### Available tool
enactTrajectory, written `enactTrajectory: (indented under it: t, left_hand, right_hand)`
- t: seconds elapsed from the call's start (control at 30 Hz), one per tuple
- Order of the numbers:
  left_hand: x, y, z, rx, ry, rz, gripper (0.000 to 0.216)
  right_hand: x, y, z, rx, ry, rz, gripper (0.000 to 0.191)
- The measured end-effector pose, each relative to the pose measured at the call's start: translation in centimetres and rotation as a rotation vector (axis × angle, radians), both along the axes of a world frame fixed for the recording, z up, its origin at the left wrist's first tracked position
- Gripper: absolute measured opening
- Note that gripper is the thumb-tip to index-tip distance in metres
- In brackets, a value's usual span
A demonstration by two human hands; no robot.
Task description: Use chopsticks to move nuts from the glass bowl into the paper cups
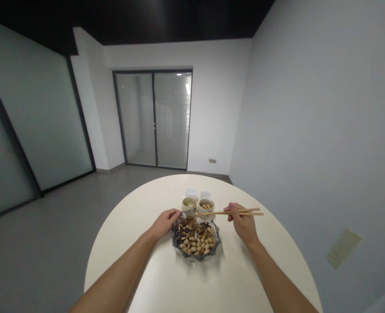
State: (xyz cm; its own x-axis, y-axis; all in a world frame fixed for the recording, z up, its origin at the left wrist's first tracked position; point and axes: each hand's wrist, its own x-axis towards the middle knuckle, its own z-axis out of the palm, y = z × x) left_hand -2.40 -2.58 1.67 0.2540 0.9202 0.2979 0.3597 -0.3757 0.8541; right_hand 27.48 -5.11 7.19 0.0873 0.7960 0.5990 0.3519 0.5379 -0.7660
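Observation:
A scalloped clear glass bowl [197, 257] stands on the table, filled with pale shelled-looking nuts at the near side and darker brown nuts and pieces at the back and left. My left hand [164, 223] is closed on the bowl's left back rim. In my right hand [243, 224], to the right of the bowl, is a pair of wooden chopsticks [251, 211] pointing left. Their tips are over the bowl's back edge, close together; whether they pinch anything is too small to tell. Just behind sit two small cups: the left cup [184, 206] shows a pale inside, the right cup [207, 212] contains several light nuts.
Two small white, translucent items [191, 191] lie behind the cups. The round cream table [124, 234] reaches close to the white wall [310, 130] on the right. Beyond it are grey floor, glass doors [171, 121] with blinds, and frosted panels at left.

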Motion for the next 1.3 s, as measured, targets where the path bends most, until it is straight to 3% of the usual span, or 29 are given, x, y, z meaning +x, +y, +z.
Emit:
enactTrajectory:
  t: [0.4,1.3]
  left_hand:
    - [0.0,0.0,0.1,-0.005,-0.003,0.009,0.043]
    - [0.0,-0.4,0.7,0.003,0.020,0.021,0.042]
  right_hand:
    - [-0.2,0.0,0.1,0.035,0.022,0.006,0.053]
    - [-2.8,0.3,-2.2,0.162,0.034,-0.015,0.038]
